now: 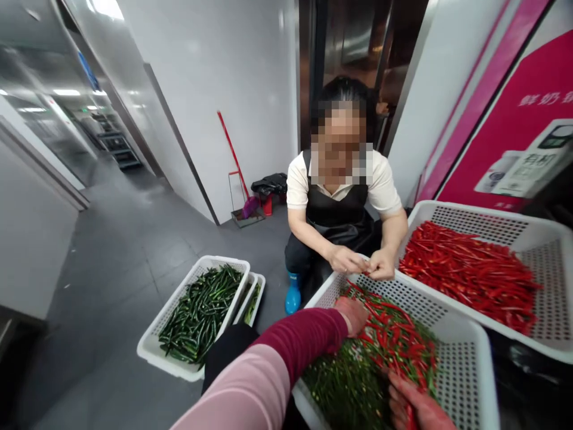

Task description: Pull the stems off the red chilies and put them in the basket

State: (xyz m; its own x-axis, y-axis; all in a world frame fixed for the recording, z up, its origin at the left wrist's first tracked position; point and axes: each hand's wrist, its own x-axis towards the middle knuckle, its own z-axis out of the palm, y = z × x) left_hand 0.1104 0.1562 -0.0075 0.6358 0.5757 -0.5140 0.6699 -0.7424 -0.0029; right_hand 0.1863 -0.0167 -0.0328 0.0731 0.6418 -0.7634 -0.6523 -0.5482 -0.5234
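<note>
A white perforated basket (487, 370) in front of me holds red chili peppers (398, 334) and a dark heap of green stems (344, 382). My left hand (353, 315) reaches into its far side, fingers curled down at the edge of the red peppers; what they grip is hidden. At the near right of the heap, my right hand (416, 401) is closed, with a red chili pepper (410, 417) showing below its fingers. Across the basket, a co-worker's two hands (363, 263) pinch a small red pepper over the far rim.
A second white basket (555, 286) full of red chili peppers stands at the right. On the floor to the left, a white basket (147, 349) holds dark green chili peppers. The co-worker (342, 209) crouches opposite. A red-handled broom and dustpan (248, 215) lean by the wall.
</note>
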